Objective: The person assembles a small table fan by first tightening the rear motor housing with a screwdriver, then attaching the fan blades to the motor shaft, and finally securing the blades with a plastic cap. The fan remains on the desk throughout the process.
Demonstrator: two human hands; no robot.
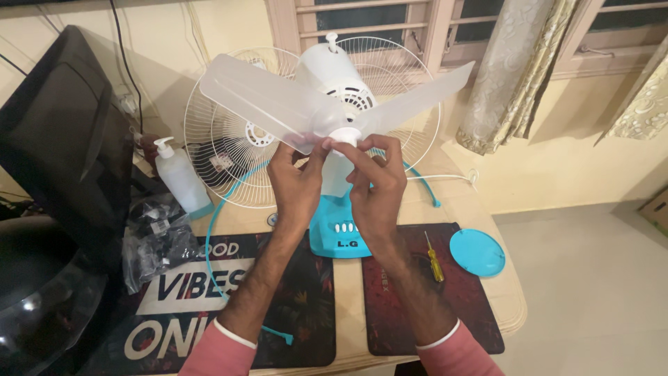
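Fan blade (278, 97), translucent and three-winged, sat on the motor (341, 76) above the desk (348, 292), where both hands, left hand (298, 182) and right hand (376, 188), pinched the small white hub cap (344, 136), which needed square, gentle turning while the blade was steadied.

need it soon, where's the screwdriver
In the head view, the screwdriver lies on the red mat, right of the right hand, between the fan base and the blue cap.
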